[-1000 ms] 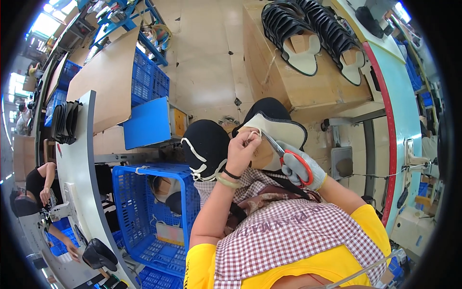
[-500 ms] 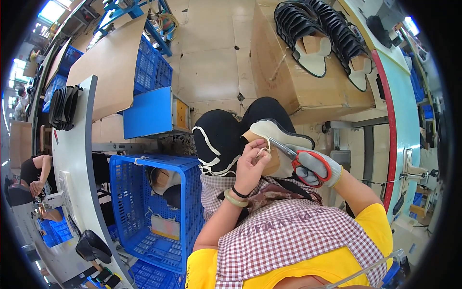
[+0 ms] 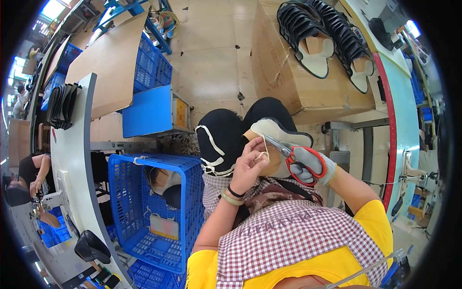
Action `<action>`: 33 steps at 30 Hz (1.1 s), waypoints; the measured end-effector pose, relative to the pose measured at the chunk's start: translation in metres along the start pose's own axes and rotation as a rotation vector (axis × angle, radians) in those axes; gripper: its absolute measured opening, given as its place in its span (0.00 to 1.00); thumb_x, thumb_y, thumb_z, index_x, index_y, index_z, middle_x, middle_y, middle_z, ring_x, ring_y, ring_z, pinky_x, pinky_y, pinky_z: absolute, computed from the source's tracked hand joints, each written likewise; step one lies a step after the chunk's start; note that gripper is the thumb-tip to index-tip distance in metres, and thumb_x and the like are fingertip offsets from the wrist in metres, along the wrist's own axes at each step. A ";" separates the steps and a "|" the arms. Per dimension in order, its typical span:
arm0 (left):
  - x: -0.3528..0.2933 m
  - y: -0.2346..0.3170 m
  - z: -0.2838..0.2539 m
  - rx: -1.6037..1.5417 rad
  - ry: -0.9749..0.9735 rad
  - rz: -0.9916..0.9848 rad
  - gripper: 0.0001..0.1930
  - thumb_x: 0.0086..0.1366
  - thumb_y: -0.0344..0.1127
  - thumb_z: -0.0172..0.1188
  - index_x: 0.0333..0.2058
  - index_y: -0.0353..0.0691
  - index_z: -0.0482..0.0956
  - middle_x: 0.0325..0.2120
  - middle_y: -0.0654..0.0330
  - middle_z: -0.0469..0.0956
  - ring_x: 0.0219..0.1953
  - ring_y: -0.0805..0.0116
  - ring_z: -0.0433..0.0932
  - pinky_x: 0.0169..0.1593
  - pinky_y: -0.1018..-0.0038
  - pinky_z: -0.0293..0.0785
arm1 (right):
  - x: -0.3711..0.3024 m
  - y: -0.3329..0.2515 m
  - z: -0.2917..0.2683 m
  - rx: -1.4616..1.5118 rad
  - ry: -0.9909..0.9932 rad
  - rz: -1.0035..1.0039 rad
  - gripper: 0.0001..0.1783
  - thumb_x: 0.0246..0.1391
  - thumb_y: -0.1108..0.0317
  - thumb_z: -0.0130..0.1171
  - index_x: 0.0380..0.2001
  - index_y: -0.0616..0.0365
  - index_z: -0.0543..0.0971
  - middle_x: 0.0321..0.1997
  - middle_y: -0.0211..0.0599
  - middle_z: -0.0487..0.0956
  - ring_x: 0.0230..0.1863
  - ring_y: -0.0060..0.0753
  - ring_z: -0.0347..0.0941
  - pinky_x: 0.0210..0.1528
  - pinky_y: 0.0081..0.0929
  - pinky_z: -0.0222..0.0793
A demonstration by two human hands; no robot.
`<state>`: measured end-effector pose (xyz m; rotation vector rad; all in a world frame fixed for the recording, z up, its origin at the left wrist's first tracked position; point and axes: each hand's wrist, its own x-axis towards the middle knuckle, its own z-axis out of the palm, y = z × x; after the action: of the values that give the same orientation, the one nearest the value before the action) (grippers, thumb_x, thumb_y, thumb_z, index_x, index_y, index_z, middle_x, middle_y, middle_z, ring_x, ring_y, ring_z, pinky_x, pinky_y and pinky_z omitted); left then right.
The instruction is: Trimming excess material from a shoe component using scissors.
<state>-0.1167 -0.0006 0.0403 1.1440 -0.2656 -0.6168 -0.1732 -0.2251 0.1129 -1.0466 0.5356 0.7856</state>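
A shoe upper (image 3: 276, 128), pale inside with a black edge and a tan part, lies across my lap. My left hand (image 3: 250, 164), bare, pinches a thin cream strip (image 3: 266, 147) beside it. My right hand (image 3: 310, 166), in a grey glove, grips scissors (image 3: 320, 176) with red handles. Their metal blades point up and left over the upper, with the tips close to the strip and my left fingertips. Whether the blades touch the strip I cannot tell. Loose cream trimmings (image 3: 210, 139) lie on my dark left trouser leg.
On my left stands a blue plastic crate (image 3: 192, 212) with a few shoe parts inside. Ahead to the right, a cardboard box (image 3: 274, 82) carries two rows of stacked uppers (image 3: 315, 58). A grey table (image 3: 72, 159) flanks the left, where another person's hand (image 3: 36, 187) shows.
My right hand and the scissors have shifted slightly left and up. The left fingers have moved a little, still pinching the strip. The upper has barely moved.
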 end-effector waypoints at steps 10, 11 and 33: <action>-0.014 -0.002 0.000 0.077 -0.266 0.130 0.04 0.58 0.26 0.61 0.32 0.34 0.79 0.68 0.50 0.40 0.68 0.49 0.48 0.66 0.53 0.50 | 0.028 0.012 0.000 0.299 0.009 0.037 0.21 0.62 0.43 0.45 0.46 0.47 0.68 0.22 0.27 0.70 0.11 0.16 0.57 0.10 0.14 0.53; -0.016 -0.004 0.000 0.078 -0.270 0.129 0.04 0.58 0.26 0.61 0.32 0.34 0.79 0.68 0.50 0.40 0.68 0.49 0.48 0.66 0.53 0.50 | 0.029 0.011 0.000 0.329 -0.004 0.023 0.21 0.62 0.43 0.45 0.45 0.47 0.68 0.22 0.28 0.70 0.11 0.16 0.58 0.11 0.14 0.54; 0.064 0.013 -0.038 -0.299 0.121 -0.177 0.16 0.64 0.29 0.55 0.49 0.31 0.71 0.42 0.56 0.78 0.42 0.65 0.79 0.48 0.69 0.76 | 0.022 0.045 -0.010 0.130 -0.195 -0.271 0.25 0.60 0.43 0.47 0.40 0.56 0.72 0.26 0.28 0.75 0.16 0.17 0.62 0.18 0.15 0.57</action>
<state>-0.0417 -0.0048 0.0298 0.9169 0.0327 -0.7143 -0.1954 -0.2149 0.0676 -0.8887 0.2673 0.5963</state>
